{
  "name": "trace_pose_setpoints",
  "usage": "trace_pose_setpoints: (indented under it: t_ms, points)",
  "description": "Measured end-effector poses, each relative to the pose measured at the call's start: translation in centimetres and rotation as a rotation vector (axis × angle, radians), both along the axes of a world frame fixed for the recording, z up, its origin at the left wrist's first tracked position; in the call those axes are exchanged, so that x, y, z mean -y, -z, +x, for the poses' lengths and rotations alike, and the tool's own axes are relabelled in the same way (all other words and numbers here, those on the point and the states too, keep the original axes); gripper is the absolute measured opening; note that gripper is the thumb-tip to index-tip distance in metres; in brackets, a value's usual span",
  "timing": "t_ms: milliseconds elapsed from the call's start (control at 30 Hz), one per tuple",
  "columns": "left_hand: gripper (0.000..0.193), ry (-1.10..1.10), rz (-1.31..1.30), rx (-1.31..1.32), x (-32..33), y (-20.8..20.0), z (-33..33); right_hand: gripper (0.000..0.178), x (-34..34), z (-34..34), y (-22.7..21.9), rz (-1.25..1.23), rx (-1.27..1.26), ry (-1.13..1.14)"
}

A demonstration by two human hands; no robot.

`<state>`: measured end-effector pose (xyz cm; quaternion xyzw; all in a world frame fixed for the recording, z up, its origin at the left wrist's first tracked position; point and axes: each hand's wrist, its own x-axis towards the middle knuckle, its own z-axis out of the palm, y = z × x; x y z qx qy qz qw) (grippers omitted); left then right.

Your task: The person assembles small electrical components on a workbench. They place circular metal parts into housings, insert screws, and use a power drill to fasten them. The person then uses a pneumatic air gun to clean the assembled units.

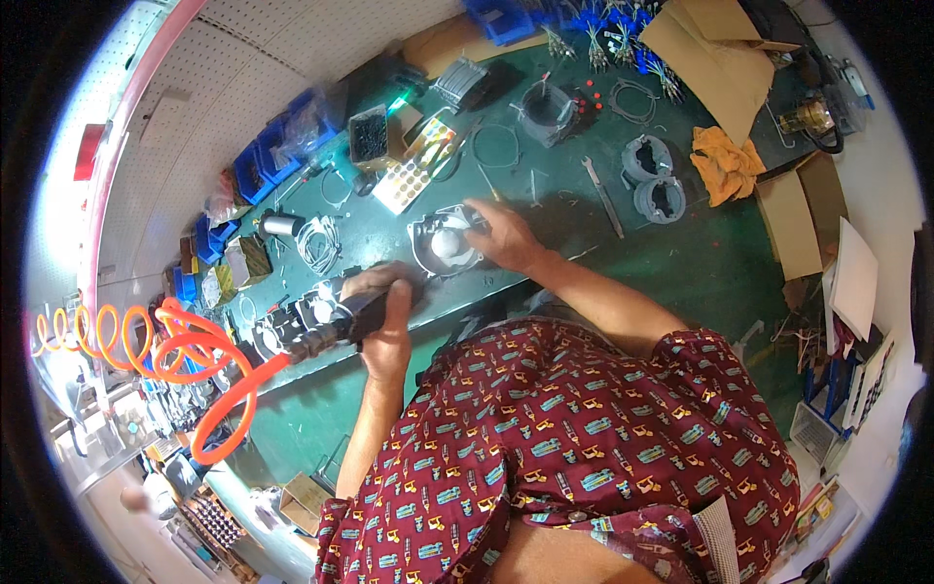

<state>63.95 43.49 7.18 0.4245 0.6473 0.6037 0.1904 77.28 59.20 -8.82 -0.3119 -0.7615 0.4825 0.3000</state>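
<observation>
My left hand grips a black pneumatic driver tool at the near edge of the green workbench. An orange coiled air hose runs from the tool's rear off to the left. My right hand rests on a grey metal housing with a white round part in its middle, fingers on its right rim. The tool's tip points toward the housing, a little to its left.
Two more grey housings lie further right, beside an orange cloth. Cardboard sheets, blue parts bins, a compartment tray of small parts, coiled wire rings and a long flat tool lie on the bench.
</observation>
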Motion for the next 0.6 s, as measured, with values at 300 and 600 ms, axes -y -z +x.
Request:
trace_pose_setpoints:
  t_ms: [300, 600]
  points:
    - [0.028, 0.102, -0.140, -0.028, -1.4, 1.6, -0.3, 0.049, 0.4, -0.4, 0.0, 0.137, -0.009, 0.075]
    - [0.027, 0.167, -0.019, 0.046, -1.7, 2.9, -1.0, 0.046, 0.6, -0.7, 0.1, 0.167, -0.006, 0.110]
